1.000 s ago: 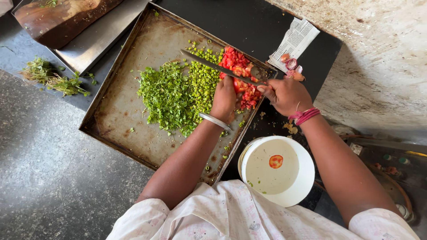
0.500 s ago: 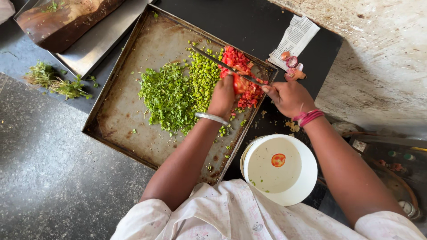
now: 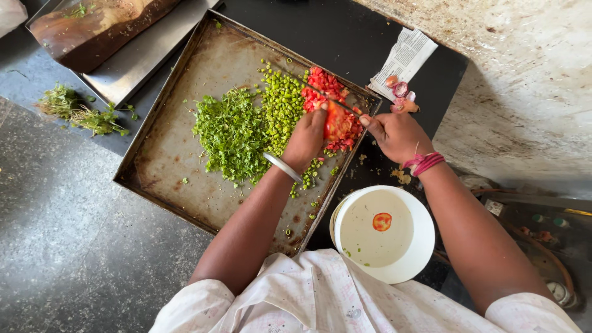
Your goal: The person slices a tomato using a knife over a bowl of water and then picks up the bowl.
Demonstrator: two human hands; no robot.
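Note:
My left hand point(image 3: 306, 137) holds a piece of red tomato point(image 3: 337, 121) over the right end of a worn metal tray point(image 3: 179, 160). My right hand point(image 3: 396, 133) grips a knife point(image 3: 327, 96) by its handle, its thin blade lying across the tomato toward the upper left. Under both lies a pile of chopped red tomato point(image 3: 322, 83). Beside it on the tray are chopped green chillies point(image 3: 281, 106) and a heap of chopped green herbs point(image 3: 231, 132). A metal bangle sits on my left wrist and red thread on my right.
A white bowl point(image 3: 416, 246) with one tomato slice point(image 3: 382, 221) stands near my body. Folded newspaper point(image 3: 404, 57) with onion scraps point(image 3: 399, 92) lies behind my right hand. At upper left are a wooden board point(image 3: 92, 31) on a steel tray and herb stems point(image 3: 77, 111).
My left hand has lifted a tomato piece up over the red pile. The knife has drawn in closer to it, the blade now crossing the tomato.

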